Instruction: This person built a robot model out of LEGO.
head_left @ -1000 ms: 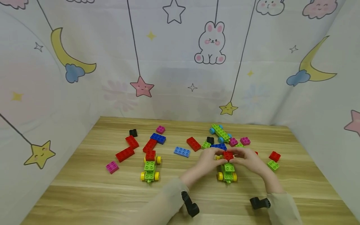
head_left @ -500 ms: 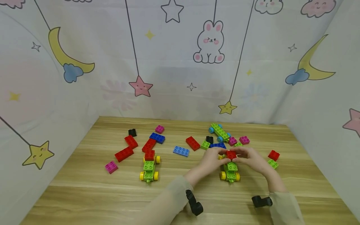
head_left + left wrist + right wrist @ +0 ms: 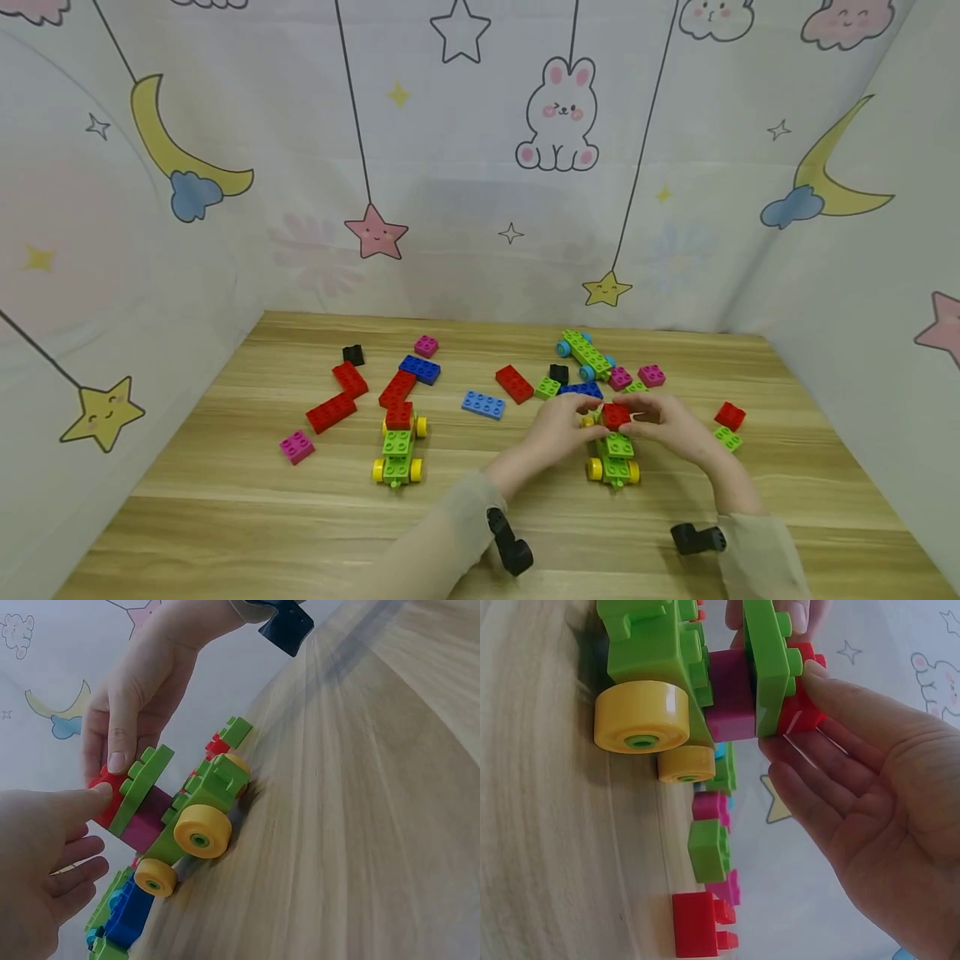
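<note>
A green toy car (image 3: 617, 471) with yellow wheels stands on the table. In the right wrist view a magenta brick (image 3: 731, 697) sits on its base, a green brick (image 3: 769, 671) above that, and a red brick (image 3: 802, 690) on top. My left hand (image 3: 558, 429) holds the red brick from the left, thumb at its near side. From the other side my right hand (image 3: 667, 425) pinches the same brick between thumb and fingers. In the left wrist view my left thumb (image 3: 86, 801) covers part of it. A similar car (image 3: 397, 458), also red-topped, stands further left.
Loose red bricks (image 3: 332, 412), a light blue brick (image 3: 483, 404) and a magenta brick (image 3: 297, 447) lie left of my hands. Behind them stands a green car base (image 3: 587, 354) with blue wheels. A red brick (image 3: 730, 414) and a green one (image 3: 727, 438) lie to the right.
Over the last second the car and both hands have shifted slightly right. Since half a second ago, my left thumb has drawn back a little to the left; the right hand is nearly still.
</note>
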Motion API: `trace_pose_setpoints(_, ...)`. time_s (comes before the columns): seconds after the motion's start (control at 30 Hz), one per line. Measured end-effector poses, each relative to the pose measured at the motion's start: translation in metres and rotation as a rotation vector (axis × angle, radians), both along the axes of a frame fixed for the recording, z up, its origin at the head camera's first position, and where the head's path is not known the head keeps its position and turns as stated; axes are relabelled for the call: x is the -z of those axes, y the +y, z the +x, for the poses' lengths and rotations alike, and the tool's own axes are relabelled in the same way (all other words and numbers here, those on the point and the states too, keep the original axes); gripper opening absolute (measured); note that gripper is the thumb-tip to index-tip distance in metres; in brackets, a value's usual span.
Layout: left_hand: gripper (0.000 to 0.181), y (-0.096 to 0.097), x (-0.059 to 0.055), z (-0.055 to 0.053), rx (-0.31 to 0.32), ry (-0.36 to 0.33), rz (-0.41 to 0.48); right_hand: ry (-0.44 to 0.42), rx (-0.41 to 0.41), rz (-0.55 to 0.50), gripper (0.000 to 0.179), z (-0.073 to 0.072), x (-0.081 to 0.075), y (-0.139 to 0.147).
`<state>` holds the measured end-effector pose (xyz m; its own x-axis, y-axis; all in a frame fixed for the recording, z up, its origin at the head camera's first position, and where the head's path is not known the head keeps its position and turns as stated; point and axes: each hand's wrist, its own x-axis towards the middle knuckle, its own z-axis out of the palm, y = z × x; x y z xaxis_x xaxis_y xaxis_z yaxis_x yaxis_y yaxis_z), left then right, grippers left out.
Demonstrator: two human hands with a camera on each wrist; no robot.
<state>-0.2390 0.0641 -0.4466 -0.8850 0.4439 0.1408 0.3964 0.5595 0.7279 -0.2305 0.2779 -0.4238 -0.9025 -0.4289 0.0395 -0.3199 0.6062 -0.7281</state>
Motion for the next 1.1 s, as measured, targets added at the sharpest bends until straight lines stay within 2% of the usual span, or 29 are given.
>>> trace_pose_setpoints(0.2, 0.041, -0.021, -0.005, -0.004, 0.004, 0.018, -0.04, -0.001, 0.001, 0.003, 0.046, 0.001, -0.001, -0.001)
trace_pose_setpoints(0.33, 0.043, -0.043, -0.009, -0.009, -0.013, -0.03, -0.039, -0.002, 0.008, 0.003, 0.046, 0.002, -0.001, -0.002)
trace_pose_setpoints(0.5, 0.051, -0.071, -0.008, -0.018, -0.037, -0.059, -0.02, 0.001, 0.02, 0.002, 0.047, 0.003, 0.001, -0.002)
trace_pose_setpoints(0.63, 0.055, -0.088, -0.006, -0.021, -0.066, -0.072, -0.044, 0.014, 0.013, 0.004, 0.048, 0.002, 0.002, -0.001)
trace_pose_setpoints(0.87, 0.057, -0.106, 0.001, -0.022, -0.125, -0.08, -0.075, -0.004, 0.016, -0.02, 0.052, 0.004, 0.002, -0.002)
trace_pose_setpoints(1.1, 0.056, -0.112, 0.005, -0.02, -0.168, -0.059, -0.144, 0.001, 0.023, -0.01, 0.049, 0.005, 0.001, -0.004)
